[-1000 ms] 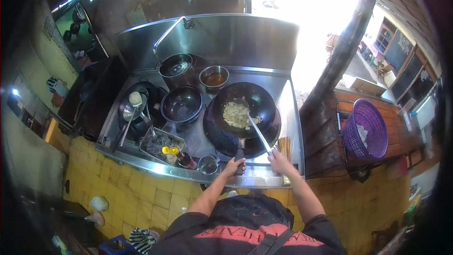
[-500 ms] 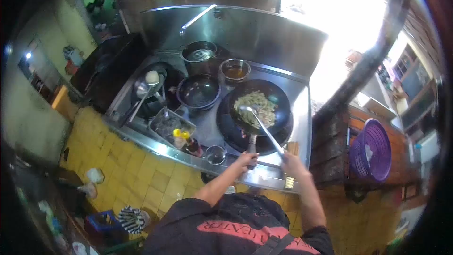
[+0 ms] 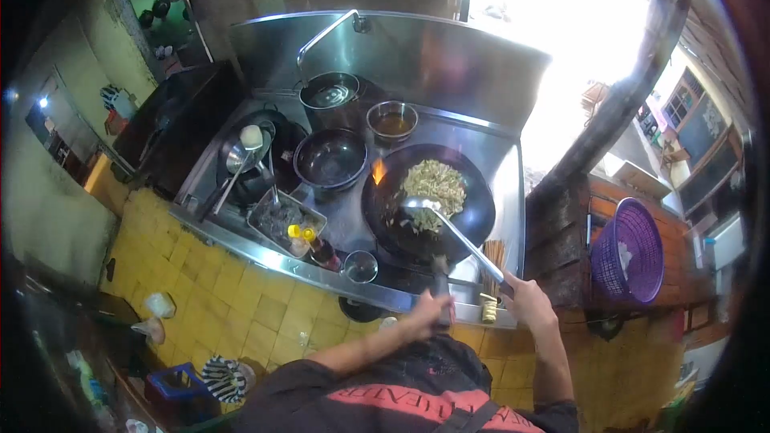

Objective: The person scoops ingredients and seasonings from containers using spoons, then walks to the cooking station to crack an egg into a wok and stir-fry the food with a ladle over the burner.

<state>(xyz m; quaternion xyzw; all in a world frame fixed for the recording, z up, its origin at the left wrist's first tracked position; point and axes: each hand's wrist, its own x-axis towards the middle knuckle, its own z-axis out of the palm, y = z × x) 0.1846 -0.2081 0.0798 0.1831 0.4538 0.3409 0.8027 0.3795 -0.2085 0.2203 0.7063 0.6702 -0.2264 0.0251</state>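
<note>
My left hand [image 3: 431, 309] is closed around the handle of a dark wok [image 3: 475, 220] on the right side of the stove. In the wok lies a heap of pale greenish chopped food [image 3: 435, 180]. Closed on the long handle of a metal ladle [image 3: 465, 236], my right hand [image 3: 529, 302] is at the right of the stove front. The ladle's bowl touches the near edge of the food. An orange flame [image 3: 378, 171] rises at the wok's left rim.
A dark bowl [image 3: 330, 159], a pot [image 3: 329, 95] and a glass bowl of brown liquid [image 3: 392, 120] stand around the wok. Sauce bottles [image 3: 325, 252] and a small glass bowl [image 3: 360, 267] line the front edge. A purple basket [image 3: 628, 250] sits on the wooden table at right.
The wok and its handle have shifted toward me, with my left hand lower. The food is more spread and heaped, my right hand has moved right, and a flame has appeared.
</note>
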